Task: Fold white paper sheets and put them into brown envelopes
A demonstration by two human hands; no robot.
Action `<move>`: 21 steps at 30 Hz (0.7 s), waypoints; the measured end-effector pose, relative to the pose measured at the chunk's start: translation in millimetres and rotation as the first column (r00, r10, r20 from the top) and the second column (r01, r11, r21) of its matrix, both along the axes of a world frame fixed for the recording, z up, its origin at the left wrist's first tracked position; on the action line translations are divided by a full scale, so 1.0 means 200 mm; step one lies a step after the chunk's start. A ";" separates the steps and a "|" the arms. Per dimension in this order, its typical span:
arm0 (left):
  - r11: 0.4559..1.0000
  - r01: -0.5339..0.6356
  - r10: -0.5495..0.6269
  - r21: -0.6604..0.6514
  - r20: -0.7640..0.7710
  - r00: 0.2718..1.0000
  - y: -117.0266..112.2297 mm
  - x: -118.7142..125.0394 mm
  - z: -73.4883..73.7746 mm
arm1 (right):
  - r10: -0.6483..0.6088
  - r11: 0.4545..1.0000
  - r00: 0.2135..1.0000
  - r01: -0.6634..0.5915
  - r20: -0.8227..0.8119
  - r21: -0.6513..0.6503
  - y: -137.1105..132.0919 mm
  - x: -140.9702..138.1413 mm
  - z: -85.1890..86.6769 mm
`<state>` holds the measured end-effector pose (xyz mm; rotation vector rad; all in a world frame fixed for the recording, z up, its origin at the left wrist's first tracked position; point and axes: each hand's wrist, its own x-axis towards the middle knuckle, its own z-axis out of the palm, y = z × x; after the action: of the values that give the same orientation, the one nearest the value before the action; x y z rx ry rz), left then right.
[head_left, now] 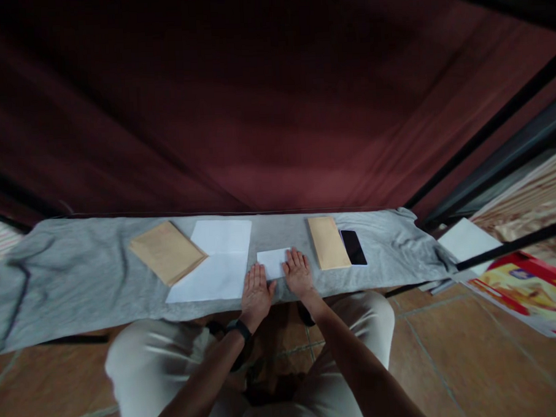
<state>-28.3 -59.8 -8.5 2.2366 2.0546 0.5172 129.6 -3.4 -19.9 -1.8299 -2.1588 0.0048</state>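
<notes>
A small folded sheet of white paper (272,262) lies on the grey cloth between my two hands. My left hand (256,290) is flat with its fingers stretched out, at the paper's left edge. On the paper's right end rests my right hand (298,273), fingers spread and palm down. To the left, larger white sheets (221,275) with a crease across them lie partly under brown envelopes (167,253). Right of my right hand is another brown envelope (328,243), with its edge against a dark-screened phone (354,247).
The grey cloth (101,290) covers a narrow bench in front of my knees. Behind it hangs a dark red fabric (266,141). A black bar (514,247) and a red and yellow printed box (534,286) stand at the right, above a tiled floor (450,348).
</notes>
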 end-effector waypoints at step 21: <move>0.998 -0.026 0.026 0.051 0.007 1.000 0.21 0.05 -0.07 | -0.058 0.996 0.998 0.057 0.003 0.063 -0.02 0.08 -0.01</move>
<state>-18.2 -18.2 -22.4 2.2355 2.0931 0.5848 145.4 -8.2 -22.1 -1.8574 -2.0843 -0.0803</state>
